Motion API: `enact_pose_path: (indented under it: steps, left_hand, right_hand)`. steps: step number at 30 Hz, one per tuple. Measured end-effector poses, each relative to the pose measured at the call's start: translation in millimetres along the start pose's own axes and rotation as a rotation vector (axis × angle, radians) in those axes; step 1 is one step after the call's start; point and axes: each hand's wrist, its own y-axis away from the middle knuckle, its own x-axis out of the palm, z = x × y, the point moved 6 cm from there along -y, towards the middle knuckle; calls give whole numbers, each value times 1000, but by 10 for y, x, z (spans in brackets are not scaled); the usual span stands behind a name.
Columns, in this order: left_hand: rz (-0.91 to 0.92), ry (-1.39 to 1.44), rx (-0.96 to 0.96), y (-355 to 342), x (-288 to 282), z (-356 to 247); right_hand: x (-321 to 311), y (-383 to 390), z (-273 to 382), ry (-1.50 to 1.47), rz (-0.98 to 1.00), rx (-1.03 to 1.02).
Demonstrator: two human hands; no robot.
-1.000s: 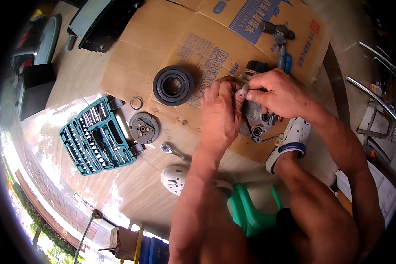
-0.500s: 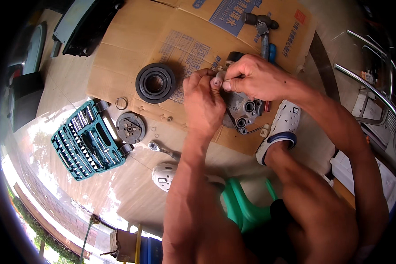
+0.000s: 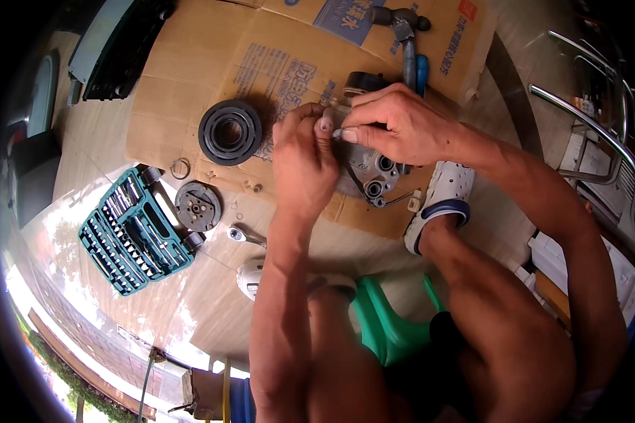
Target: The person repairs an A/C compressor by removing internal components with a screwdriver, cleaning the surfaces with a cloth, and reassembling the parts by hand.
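Head view. Item: grey metal housing (image 3: 365, 156), right of centre in the upper half, lying on the flattened cardboard (image 3: 183, 77); two round ports face up, and a wire runs from its lower end to a small pale connector (image 3: 414, 201). My left hand (image 3: 303, 155): at the housing's left side, fingers bent, thumb along its upper end; whether they close on it I cannot tell. My right hand (image 3: 398, 127): over the housing's upper part, thumb and forefinger pinching a small pale piece (image 3: 337, 132), otherwise too small to identify.

Also on the cardboard: black pulley ring (image 3: 212, 134), upper left of my left hand; dark cylinder (image 3: 363, 82), just above my right hand; hammer (image 3: 407, 53), top, right of centre.

Left of centre, on the floor (image 3: 212, 296): round metal plate (image 3: 199, 206), ratchet (image 3: 238, 234), teal socket case (image 3: 148, 210), open. Lower centre: green stool (image 3: 384, 324).
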Motion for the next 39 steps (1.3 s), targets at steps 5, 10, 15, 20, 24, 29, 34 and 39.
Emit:
enact_pose_path:
  steps: [5,10,15,20,24,29,34,39]
  left_hand:
    - [39,81,28,32,-18,-63]
    - [47,176,26,42,-2,-2]
    - [-27,109,57,79,-1,7]
    - [11,159,-36,23,-2,63]
    - [27,182,-122,3,-46,84]
    - [47,217,-170,-7,-69,152]
    - [94,70,-94,-49,-89,70]
    - [-99,-4,57,60,-130,-44]
  right_hand:
    - [-6,-105,-107,-56,50,171]
    - [-53,-124,-15,-163,143,391]
    - [4,-132,-89,-341,206,514]
    - [-38,-147,-103,-282,277,454]
    - [-12,-143,-61,-92,105,129]
    - [-48,-86,60,-15,47,-4]
    - [21,18,9,57,-50,-218]
    - [14,-35,25,-6,-32,-120]
